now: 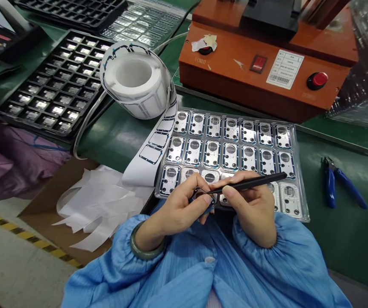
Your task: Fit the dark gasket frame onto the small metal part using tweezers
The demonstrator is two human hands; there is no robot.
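Close to my body, my left hand (180,203) pinches a small part with a dark rim (212,199), mostly covered by the fingers. My right hand (254,205) grips black tweezers (256,181), whose tips reach the part. Under and beyond both hands lies a clear plastic tray (301,188) with rows of silver rectangular plates (230,156). Many plates carry a dark blue frame around the edge; some in the nearest row at the right look bare. A white roll (153,102) of frame-shaped adhesive gaskets stands left of the tray, its loose strip (142,171) hanging beside it.
Behind the tray is an orange machine (235,72) with red buttons. Blue-handled cutters (340,184) lie at the right. A black tray (65,85) of small parts sits at the left. Below it, a cardboard box (42,209) holds white paper scraps (103,205). Someone's pink sleeve (7,158) shows at left.
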